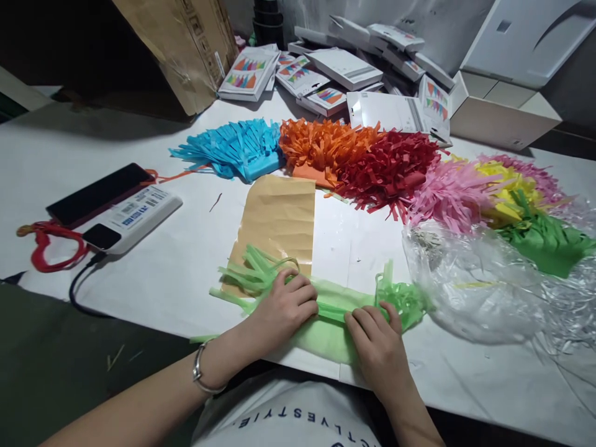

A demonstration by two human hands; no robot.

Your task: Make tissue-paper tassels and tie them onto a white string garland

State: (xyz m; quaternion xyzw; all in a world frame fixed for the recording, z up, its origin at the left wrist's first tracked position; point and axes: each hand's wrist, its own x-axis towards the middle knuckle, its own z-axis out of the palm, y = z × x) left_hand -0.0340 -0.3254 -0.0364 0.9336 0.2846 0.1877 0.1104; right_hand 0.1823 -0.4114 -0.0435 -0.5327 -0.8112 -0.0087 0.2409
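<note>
A light green tissue paper tassel sheet (323,344) lies across the table's front edge, its fringed ends spreading out to the left and bunched at the right. My left hand (289,304) has its fingers curled onto the paper near the left fringe. On the right, my right hand (376,335) presses curled fingers on the same paper. Between the two hands runs a narrow, darker green folded band. Beneath the left fringe is a sheet of brown tape-like paper (279,214) on the white tabletop.
Fringed tissue bundles in blue (239,149), orange (326,146), dark red (391,167), pink (454,192), yellow (510,189) and green (549,242) form an arc. Clear plastic (479,292) lies right. Flat boxes (344,68), a carton (186,56), phone (102,194) and power bank (135,217) surround them.
</note>
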